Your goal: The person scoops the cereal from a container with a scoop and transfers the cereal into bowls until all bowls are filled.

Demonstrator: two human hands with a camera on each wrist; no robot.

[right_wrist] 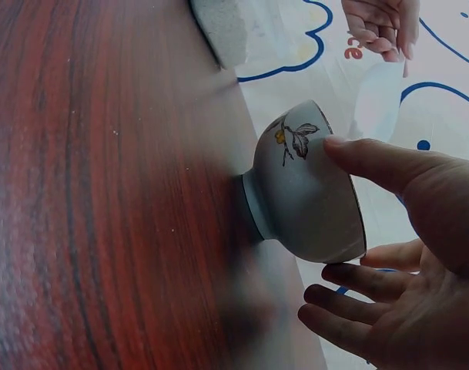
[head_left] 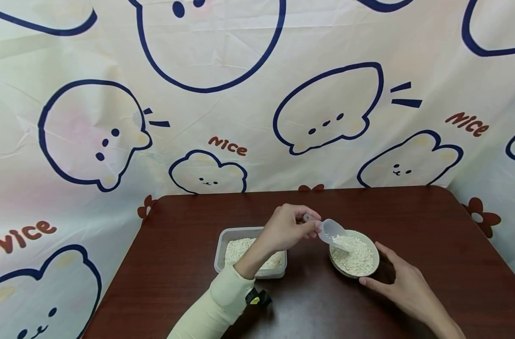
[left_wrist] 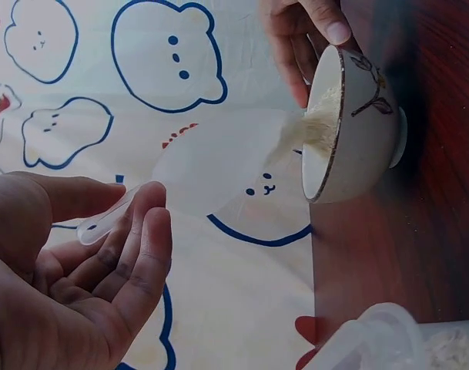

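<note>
My left hand pinches the handle of a translucent plastic scoop between thumb and fingers. The scoop tips over a white bowl, and pale flakes stream from its lip into the bowl. A heap of the same flakes fills much of the bowl in the head view. Upright on the table, the bowl has a leafy twig pattern and a dark rim. My right hand holds it at the right side, thumb and fingertips set apart on its rim and wall.
A clear plastic tub of pale flakes stands left of the bowl, partly behind my left forearm. The dark red-brown table ends at a cartoon-printed cloth. A black strap device sits at my left wrist.
</note>
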